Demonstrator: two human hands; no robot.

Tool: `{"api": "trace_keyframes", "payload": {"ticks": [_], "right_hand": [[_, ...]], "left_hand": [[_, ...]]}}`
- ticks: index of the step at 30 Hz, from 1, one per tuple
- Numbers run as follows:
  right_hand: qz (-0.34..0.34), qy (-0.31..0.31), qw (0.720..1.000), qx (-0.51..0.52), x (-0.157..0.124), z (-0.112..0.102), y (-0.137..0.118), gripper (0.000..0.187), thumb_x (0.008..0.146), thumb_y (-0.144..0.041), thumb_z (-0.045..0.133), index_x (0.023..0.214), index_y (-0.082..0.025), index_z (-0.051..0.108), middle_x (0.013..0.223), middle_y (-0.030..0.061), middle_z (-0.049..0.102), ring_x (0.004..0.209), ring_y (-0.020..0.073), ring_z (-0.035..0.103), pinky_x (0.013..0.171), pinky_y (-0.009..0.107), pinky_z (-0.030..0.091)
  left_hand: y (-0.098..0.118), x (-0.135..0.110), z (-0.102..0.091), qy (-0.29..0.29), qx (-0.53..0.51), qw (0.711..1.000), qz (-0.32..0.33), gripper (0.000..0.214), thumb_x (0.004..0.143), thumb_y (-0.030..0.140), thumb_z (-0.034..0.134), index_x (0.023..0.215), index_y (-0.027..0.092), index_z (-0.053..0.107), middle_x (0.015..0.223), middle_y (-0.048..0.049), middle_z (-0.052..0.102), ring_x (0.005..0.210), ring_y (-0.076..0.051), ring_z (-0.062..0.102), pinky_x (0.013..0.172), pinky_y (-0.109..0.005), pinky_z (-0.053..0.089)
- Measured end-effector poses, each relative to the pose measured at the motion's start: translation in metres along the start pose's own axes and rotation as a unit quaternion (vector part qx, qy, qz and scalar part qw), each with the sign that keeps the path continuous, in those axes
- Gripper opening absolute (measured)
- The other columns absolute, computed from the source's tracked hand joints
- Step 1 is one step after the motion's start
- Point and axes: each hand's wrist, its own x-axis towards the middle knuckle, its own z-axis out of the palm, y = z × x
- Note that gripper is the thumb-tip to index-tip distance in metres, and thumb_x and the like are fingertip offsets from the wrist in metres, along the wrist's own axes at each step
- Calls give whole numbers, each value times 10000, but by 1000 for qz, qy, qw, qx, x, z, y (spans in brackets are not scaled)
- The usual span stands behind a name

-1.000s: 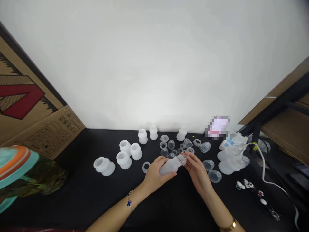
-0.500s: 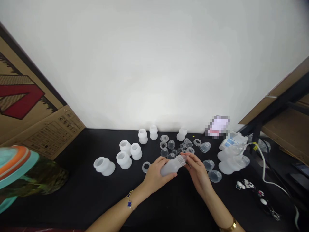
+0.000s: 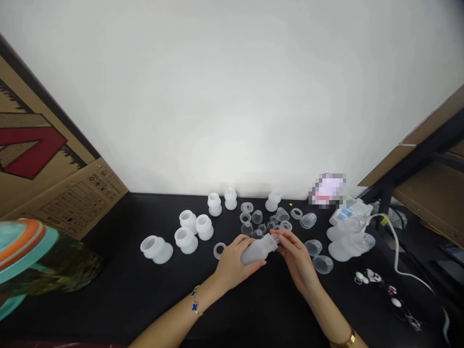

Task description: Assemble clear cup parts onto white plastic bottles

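Observation:
My left hand is wrapped round a translucent white baby bottle, tilted so its threaded neck points right. At that mouth sits a small clear nipple, pinched by the fingertips of my right hand. Just beyond my hands lie several clear rings and nipples. A single clear ring rests left of the held bottle. Clear dome caps lie to the right of my right hand.
Several open white bottles stand at left and along the wall. Two capped bottles lie at right beside a white cable and a beaded strap. A teal-lidded jar and a cardboard box occupy the far left.
Almost nothing differs. The bottle's neck has shifted very slightly in my left hand, and my right fingertips stay at its mouth.

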Motion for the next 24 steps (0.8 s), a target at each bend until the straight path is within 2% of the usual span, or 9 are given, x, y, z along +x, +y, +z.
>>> {"api": "trace_keyframes", "payload": {"ticks": [24], "right_hand": [[0, 3, 1000, -18, 0, 0, 0, 165, 800, -361, 774, 899, -230, 752, 1058, 75, 712, 981, 254, 586, 730, 322, 488]], "left_hand": [[-1, 0, 1, -5, 9, 1000, 2, 418, 785, 443, 769, 1133, 248, 643, 1104, -45, 630, 974, -240, 644, 852, -362, 526]]}}
